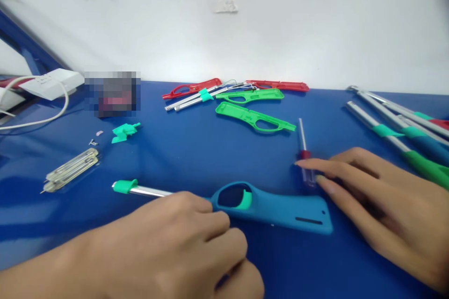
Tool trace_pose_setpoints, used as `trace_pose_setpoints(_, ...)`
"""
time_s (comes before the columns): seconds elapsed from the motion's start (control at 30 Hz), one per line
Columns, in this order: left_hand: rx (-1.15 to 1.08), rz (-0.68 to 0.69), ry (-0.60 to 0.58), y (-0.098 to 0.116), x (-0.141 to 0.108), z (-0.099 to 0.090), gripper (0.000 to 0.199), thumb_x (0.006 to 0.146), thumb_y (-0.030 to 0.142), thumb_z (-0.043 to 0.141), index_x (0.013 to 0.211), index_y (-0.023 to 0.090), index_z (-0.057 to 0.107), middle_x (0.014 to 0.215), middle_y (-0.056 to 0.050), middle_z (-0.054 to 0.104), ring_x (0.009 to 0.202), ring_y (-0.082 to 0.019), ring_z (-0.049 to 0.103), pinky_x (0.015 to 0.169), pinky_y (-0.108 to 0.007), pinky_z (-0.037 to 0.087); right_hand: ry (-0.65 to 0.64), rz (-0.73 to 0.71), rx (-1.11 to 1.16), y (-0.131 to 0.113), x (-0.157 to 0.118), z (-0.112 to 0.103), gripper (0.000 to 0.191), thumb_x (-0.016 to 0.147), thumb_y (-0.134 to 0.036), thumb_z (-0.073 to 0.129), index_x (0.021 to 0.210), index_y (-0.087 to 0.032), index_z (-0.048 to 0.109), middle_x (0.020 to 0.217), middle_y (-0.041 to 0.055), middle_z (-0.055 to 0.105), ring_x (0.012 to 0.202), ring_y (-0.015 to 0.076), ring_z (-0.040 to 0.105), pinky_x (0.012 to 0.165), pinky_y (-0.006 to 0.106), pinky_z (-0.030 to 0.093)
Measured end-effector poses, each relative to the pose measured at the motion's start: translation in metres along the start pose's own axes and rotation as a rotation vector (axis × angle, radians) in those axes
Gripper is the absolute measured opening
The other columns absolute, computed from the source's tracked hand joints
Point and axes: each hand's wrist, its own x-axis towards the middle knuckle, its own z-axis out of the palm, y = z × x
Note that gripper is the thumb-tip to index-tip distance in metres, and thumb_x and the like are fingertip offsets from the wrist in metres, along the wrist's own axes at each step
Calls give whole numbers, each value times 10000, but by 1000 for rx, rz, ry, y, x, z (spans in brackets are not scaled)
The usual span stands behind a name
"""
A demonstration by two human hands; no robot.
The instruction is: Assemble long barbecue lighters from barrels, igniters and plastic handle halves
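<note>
A blue gas lighter (pixel 291 208) with a metal barrel and a turquoise trigger lies across the front of the blue table. My left hand (pixel 182 247) is closed over its neck, with the fingers curled and the fingertips hidden. Behind the lighter's handle end is a small screwdriver (pixel 308 175), its shaft pointing away from me. It has a clear purplish handle with a red collar. My right hand (pixel 382 205) pinches that handle between thumb and forefinger; the other fingers are partly hidden.
Red half-shells (pixel 196 88), green half-shells (pixel 252 116) and metal barrels (pixel 191 100) lie at the back. Several lighters (pixel 389 131) rest at right. Clear fuel tanks (pixel 72 170), screws (pixel 93 142) and turquoise parts (pixel 124 131) are at left, near a white cable (pixel 65 107).
</note>
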Motion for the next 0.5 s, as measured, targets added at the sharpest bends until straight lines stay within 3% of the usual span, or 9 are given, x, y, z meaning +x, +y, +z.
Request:
trace_pose_setpoints(0.07, -2, -9, -212, 1, 2, 0, 212, 937, 146, 535, 758, 245, 592, 609, 16, 529, 490, -191, 437, 423, -412, 284, 23, -16, 7, 0, -1, -3, 339, 1106, -451, 421, 1400, -395, 580, 1310, -13, 659, 1089, 264, 711, 896, 414, 630)
trace_pose_setpoints(0.13, -18, 33, -308, 0, 5, -2, 130, 902, 165, 551, 832, 232, 638, 631, 7, 546, 487, -188, 438, 402, -403, 295, 37, -25, -6, 1, -1, -4, 311, 1091, -460, 453, 1372, -402, 574, 1293, -23, 687, 1127, 294, 708, 931, 455, 619)
trace_pose_setpoints(0.3, 60, 69, -317, -1, 7, -4, 158, 888, 142, 507, 839, 226, 631, 635, -1, 523, 474, -196, 411, 371, -403, 304, 27, 29, 8, 1, -1, -5, 192, 1087, -501, 483, 1223, -392, 564, 1132, -31, 749, 922, 292, 759, 820, 441, 640)
trace_pose_setpoints(0.5, 94, 71, -290, 3, 6, -6, 202, 923, 108, 506, 785, 227, 592, 619, 12, 504, 458, -178, 398, 375, -378, 300, 37, 65, 2, 0, -1, -3, 224, 1084, -541, 481, 1187, -369, 582, 1092, -26, 763, 839, 290, 767, 869, 436, 644)
